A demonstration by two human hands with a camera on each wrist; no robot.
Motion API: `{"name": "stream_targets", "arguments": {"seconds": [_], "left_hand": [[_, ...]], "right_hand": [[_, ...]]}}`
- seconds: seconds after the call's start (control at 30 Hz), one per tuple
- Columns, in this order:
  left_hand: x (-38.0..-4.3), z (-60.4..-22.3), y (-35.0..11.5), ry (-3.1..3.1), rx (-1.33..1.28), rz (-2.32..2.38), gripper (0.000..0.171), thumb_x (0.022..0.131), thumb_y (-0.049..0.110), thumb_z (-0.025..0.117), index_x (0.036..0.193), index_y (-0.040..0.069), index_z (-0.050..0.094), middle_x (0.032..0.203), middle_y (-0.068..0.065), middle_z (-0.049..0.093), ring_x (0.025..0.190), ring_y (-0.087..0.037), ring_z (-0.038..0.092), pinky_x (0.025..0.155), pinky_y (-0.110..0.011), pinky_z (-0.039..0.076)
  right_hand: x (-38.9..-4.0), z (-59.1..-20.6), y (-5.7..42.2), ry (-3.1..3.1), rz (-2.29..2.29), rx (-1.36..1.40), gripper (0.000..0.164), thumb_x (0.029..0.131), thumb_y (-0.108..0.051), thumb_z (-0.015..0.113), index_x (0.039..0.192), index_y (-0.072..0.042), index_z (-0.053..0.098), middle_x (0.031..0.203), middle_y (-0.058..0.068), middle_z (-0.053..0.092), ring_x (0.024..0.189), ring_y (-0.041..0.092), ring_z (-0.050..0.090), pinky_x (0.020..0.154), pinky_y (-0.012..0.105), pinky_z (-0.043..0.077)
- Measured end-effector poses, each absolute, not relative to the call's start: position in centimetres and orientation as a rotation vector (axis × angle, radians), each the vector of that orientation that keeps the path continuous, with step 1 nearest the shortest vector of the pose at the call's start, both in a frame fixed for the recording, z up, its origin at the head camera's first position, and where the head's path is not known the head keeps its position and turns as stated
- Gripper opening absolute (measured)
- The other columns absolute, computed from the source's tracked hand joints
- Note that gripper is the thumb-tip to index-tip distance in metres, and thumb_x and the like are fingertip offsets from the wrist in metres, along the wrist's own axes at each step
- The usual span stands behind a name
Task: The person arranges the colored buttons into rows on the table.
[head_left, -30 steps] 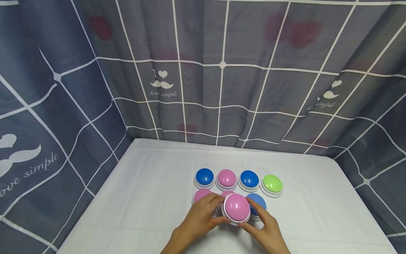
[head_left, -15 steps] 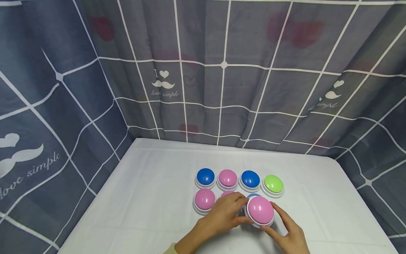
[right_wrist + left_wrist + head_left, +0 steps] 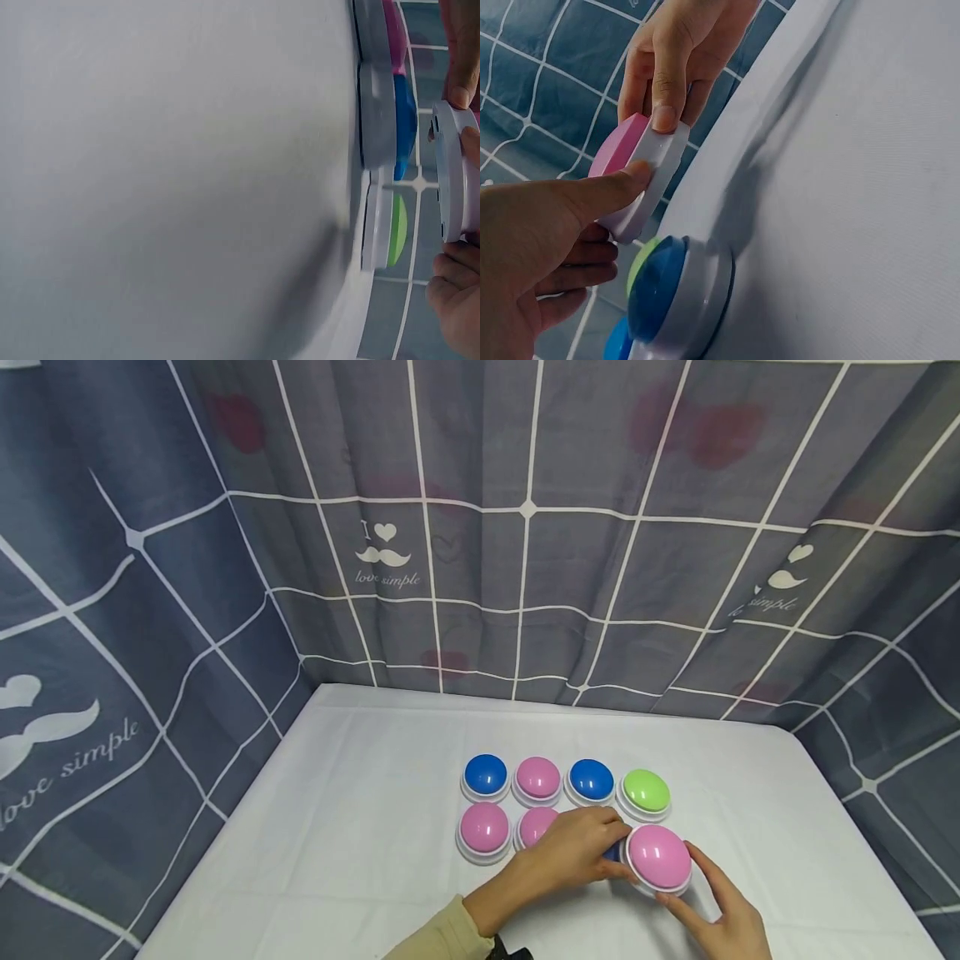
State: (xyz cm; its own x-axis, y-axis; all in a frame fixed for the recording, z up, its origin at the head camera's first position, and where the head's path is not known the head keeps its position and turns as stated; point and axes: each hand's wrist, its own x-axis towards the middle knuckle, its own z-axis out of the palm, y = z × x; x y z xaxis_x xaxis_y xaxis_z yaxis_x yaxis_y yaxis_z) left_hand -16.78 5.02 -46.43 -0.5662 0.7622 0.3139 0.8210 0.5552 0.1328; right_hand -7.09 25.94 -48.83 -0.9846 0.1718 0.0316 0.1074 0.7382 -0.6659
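Both hands hold one pink push button, a domed top on a round white base, between fingers and thumbs. The left hand grips its left side and the right hand its right side. In the left wrist view the pink button is raised off the table and tilted, the left hand below and the right hand above. Under the left hand a blue push button is mostly hidden. Its dome shows better in the left wrist view.
Behind lies a row: a blue button, a pink one, another blue one and a green one. In front are two pink buttons, one partly covered. A white-covered table meets grey checked curtains.
Both hands have carried the pink button rightward, from in front of the near row to right of the near blue button. The leftmost near pink button has come into full view.
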Motion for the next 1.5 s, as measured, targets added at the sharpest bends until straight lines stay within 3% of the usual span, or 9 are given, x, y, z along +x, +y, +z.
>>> {"name": "stream_targets", "arguments": {"seconds": [0.37, 0.6, 0.87, 1.23, 1.5], "left_hand": [[-17.8, -46.7, 8.6, -2.580, -1.382, -0.174, 0.042, 0.076, 0.064, 0.074, 0.096, 0.027, 0.071, 0.087, 0.015, 0.055, 0.073, 0.003, 0.049, 0.061, -0.012, 0.040], [-18.1, -47.2, 9.8, -2.637, -1.416, -0.133, 0.042, 0.074, 0.064, 0.074, 0.095, 0.027, 0.073, 0.083, 0.016, 0.054, 0.068, 0.003, 0.046, 0.059, -0.012, 0.039], [-18.2, -48.2, 10.4, -2.691, -1.405, -0.075, 0.041, 0.074, 0.063, 0.076, 0.098, 0.030, 0.075, 0.081, 0.016, 0.052, 0.065, 0.003, 0.044, 0.058, -0.014, 0.038], [-18.5, -48.5, 10.0, -2.656, -1.375, -0.051, 0.038, 0.072, 0.061, 0.079, 0.093, 0.029, 0.076, 0.080, 0.014, 0.055, 0.068, -0.001, 0.047, 0.069, -0.015, 0.042], [-18.6, -48.5, 9.8, -2.686, -1.338, -0.067, 0.039, 0.070, 0.061, 0.081, 0.093, 0.029, 0.076, 0.078, 0.015, 0.054, 0.064, 0.000, 0.047, 0.061, -0.015, 0.040]], "right_hand": [[-7.2, -49.0, 28.4, -2.851, 0.967, -0.261, 0.091, 0.076, -0.039, 0.085, 0.145, 0.000, 0.041, 0.139, 0.033, 0.048, 0.126, 0.056, 0.040, 0.095, 0.070, 0.036], [-7.8, -49.5, 29.6, -3.028, 0.998, -0.326, 0.097, 0.082, -0.050, 0.077, 0.149, 0.002, 0.031, 0.146, 0.035, 0.036, 0.132, 0.057, 0.031, 0.103, 0.069, 0.030], [-8.0, -50.5, 30.1, -3.041, 0.938, -0.217, 0.093, 0.081, -0.046, 0.079, 0.144, 0.008, 0.037, 0.141, 0.036, 0.042, 0.127, 0.058, 0.038, 0.099, 0.069, 0.035], [-8.8, -51.1, 29.6, -2.993, 0.916, -0.085, 0.088, 0.079, -0.043, 0.082, 0.138, 0.010, 0.045, 0.137, 0.034, 0.048, 0.125, 0.056, 0.043, 0.099, 0.068, 0.036], [-9.3, -51.1, 29.1, -2.988, 0.913, -0.048, 0.086, 0.081, -0.040, 0.081, 0.139, 0.011, 0.044, 0.136, 0.035, 0.049, 0.124, 0.055, 0.045, 0.099, 0.067, 0.037]]}}
